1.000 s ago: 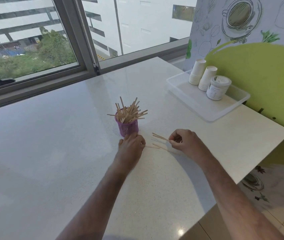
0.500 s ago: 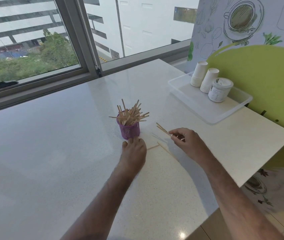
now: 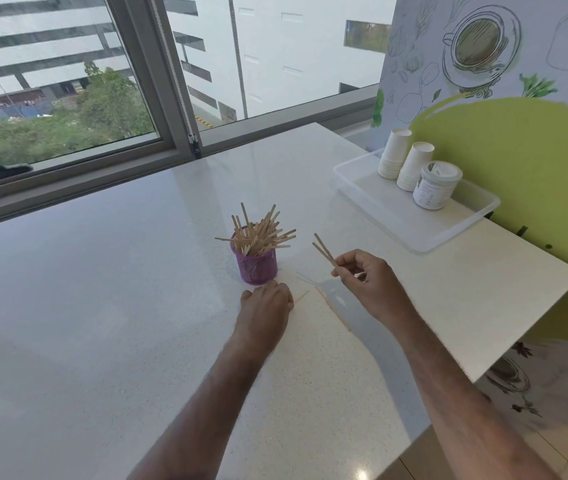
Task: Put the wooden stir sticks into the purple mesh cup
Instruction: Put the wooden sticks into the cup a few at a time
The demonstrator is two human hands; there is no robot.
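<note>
Head view, the only one we get: a pale speckled counter [image 3: 137, 323] runs up to a big window [image 3: 67, 81], w/ buildings and greenery outside. A green-and-white illustrated wall panel [image 3: 518, 140] closes off the right side.

Near the counter's middle stands the purple mesh cup [image 3: 256, 266], upright and crammed w/ wooden stir sticks [image 3: 258, 233] fanning out above the rim at all angles; we can't count them.

Our left hand [image 3: 265, 308] rests palm-down on the counter just in front of the cup, fingertips at or touching its base, can't tell which. Fingers are curled under and hidden, so we can't say if they grip anything.

Our right hand [image 3: 365, 282] is lifted off the counter to the right of the cup, thumb and fingers pinched on a pair of held sticks [image 3: 324, 249]. These slant up and left, tips clear of the cup. Lower ends are hidden inside the hand.

Two loose sticks [image 3: 331, 306] lie flat on the counter btwn the hands; they're faint against the pale top, and one is partly in the right hand's shadow.

Far right, a clear plastic tray [image 3: 396, 220] holds two stacks of white paper cups [image 3: 405, 161] and a lidded white jar [image 3: 436, 185]; label text is too small to read. Both forearms are cut off at the bottom edge.
</note>
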